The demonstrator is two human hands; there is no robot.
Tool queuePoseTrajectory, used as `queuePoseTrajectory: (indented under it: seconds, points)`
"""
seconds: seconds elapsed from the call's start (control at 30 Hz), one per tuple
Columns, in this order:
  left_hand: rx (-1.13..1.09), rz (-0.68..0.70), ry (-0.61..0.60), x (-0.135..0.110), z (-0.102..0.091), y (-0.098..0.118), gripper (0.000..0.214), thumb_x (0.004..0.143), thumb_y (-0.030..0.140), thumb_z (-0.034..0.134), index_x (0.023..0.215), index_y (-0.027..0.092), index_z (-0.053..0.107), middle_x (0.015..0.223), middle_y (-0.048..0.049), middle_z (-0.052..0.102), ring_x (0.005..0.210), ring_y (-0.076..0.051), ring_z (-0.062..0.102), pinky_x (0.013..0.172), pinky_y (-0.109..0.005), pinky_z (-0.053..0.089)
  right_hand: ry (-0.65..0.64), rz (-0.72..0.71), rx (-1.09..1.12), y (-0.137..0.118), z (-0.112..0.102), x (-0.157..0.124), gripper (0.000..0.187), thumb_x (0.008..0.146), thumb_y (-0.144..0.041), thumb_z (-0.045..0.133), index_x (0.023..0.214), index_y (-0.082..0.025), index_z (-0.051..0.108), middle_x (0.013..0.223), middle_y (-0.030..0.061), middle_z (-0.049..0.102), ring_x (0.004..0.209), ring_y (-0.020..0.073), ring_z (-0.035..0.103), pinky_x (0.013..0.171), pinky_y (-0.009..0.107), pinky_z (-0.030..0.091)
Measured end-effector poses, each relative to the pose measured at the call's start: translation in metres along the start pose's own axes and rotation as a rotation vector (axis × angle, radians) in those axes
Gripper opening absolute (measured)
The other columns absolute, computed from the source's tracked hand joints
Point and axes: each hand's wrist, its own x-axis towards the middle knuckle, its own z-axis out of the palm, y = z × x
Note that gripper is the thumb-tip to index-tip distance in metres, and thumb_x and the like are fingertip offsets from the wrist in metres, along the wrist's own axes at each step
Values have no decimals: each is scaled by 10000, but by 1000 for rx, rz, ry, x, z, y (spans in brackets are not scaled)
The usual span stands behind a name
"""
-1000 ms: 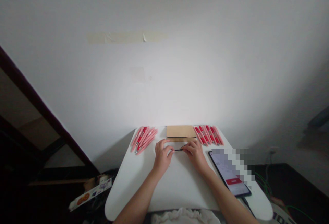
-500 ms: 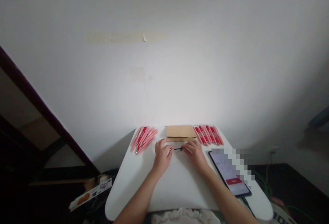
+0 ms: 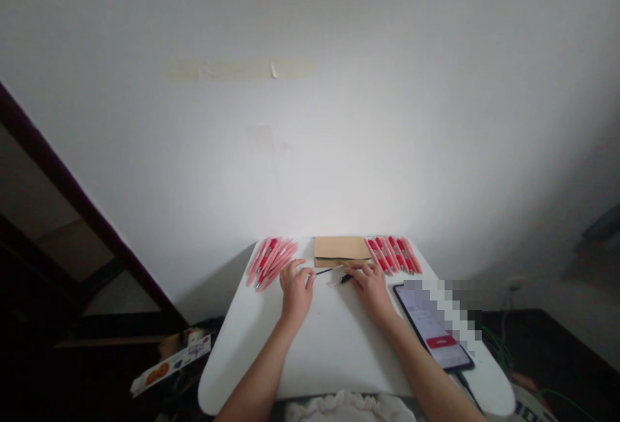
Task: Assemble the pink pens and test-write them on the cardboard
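Between finger and thumb, my left hand pinches one end of a thin dark pen refill, whose paler end points toward my right hand. My right hand is closed on a small black pen part with a clear or whitish end. That part lies just below the refill, and its exact kind is too small to tell. Left of my left hand is a loose pile of pink and red pens. A neater row of similar pens lies beyond my right hand.
A brown cardboard box or envelope lies at the back of the white table, against the wall. A phone with a lit screen and a cable lies at the right, partly blurred out. A printed white strip is below at left.
My left hand has moved left, away from my right hand. The dark refill now shows at a slant, separate from the black part in my right hand, where before one dark line joined both hands.
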Motion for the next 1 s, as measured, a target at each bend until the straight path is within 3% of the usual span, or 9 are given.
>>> queuePoseTrajectory:
  seconds: [0.23, 0.53, 0.8, 1.0]
  points:
    - [1, 5, -21, -2, 1, 0, 65, 828, 190, 611, 819, 210, 672, 1126, -87, 604, 1093, -272, 535, 970, -489, 413, -35, 9, -19, -1, -1, 1, 233, 883, -188, 578, 1003, -302, 742, 1027, 68, 675, 1041, 271, 498, 928, 453, 403]
    - [23, -20, -34, -2, 0, 0, 79, 841, 201, 602, 835, 204, 681, 1130, -91, 613, 1095, -270, 534, 977, -479, 412, -171, 125, -21, -3, -4, 3, 215, 871, -200, 566, 992, -278, 726, 1071, 57, 675, 1075, 264, 484, 941, 408, 356]
    - [32, -41, 0, -1, -2, 1, 78, 827, 193, 611, 825, 214, 686, 1086, -79, 629, 1066, -263, 545, 959, -469, 424, -135, 130, 11, -3, -4, 1, 191, 861, -165, 553, 957, -256, 691, 1026, 60, 662, 1060, 275, 468, 934, 412, 364]
    - [37, -55, 13, 0, -2, 0, 84, 822, 189, 611, 822, 212, 692, 1085, -85, 633, 1065, -265, 547, 947, -461, 429, -39, 152, -8, -6, -9, 3, 209, 829, -127, 557, 945, -261, 667, 1006, 75, 643, 1014, 277, 492, 894, 389, 396]
